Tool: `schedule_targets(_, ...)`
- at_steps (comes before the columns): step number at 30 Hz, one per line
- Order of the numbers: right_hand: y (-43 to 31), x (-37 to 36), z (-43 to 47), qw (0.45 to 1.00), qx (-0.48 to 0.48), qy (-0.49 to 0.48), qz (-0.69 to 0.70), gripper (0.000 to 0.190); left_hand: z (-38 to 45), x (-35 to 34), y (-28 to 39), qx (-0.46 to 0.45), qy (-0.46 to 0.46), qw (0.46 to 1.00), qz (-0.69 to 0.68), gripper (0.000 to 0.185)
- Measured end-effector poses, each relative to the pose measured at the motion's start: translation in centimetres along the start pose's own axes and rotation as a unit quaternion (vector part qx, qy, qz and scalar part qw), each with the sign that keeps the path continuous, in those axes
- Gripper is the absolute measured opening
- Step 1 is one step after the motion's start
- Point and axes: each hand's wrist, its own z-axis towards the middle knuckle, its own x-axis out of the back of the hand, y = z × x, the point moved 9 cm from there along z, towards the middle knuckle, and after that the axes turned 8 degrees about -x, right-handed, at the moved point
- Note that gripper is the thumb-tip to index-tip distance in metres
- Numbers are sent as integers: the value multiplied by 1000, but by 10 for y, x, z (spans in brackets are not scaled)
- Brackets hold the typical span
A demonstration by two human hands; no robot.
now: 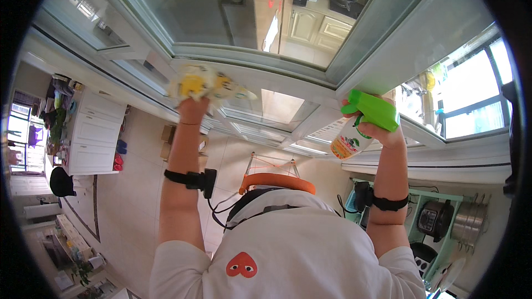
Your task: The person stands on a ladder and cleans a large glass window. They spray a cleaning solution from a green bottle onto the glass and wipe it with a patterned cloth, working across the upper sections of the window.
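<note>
My left hand (193,108) grips a white and yellow patterned cloth (199,83), blurred, at the lower left corner of a glazed door panel (187,12) with a white frame (266,72). Whether the cloth presses on the frame, I cannot tell. In my right hand (380,131) is a spray bottle (349,139) with a bright green trigger head (372,110) and a printed label. It is tilted and close to the right-hand upright of the frame. My fingers wrap around its neck and trigger.
An orange curved bar (276,182) on a metal-legged stand is close at my waist. Low on the right is a pale green rack (440,220) with a cooker (434,220) and a steel pot (467,222). Cardboard boxes (167,133) and a white cabinet (97,128) stand left.
</note>
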Motion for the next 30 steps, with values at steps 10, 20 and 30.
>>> schedule_targets(10,-4,-1,0,1000,0,5,-9,52,-9,30,-67,143,37,987,58,26)
schedule_targets(20,1,1,-1,1000,-7,3,-27,57,-12,20,-36,156,54,986,10,25)
schedule_targets(30,2,1,-1,1000,1,-19,-16,60,-5,30,-56,156,66,984,53,32)
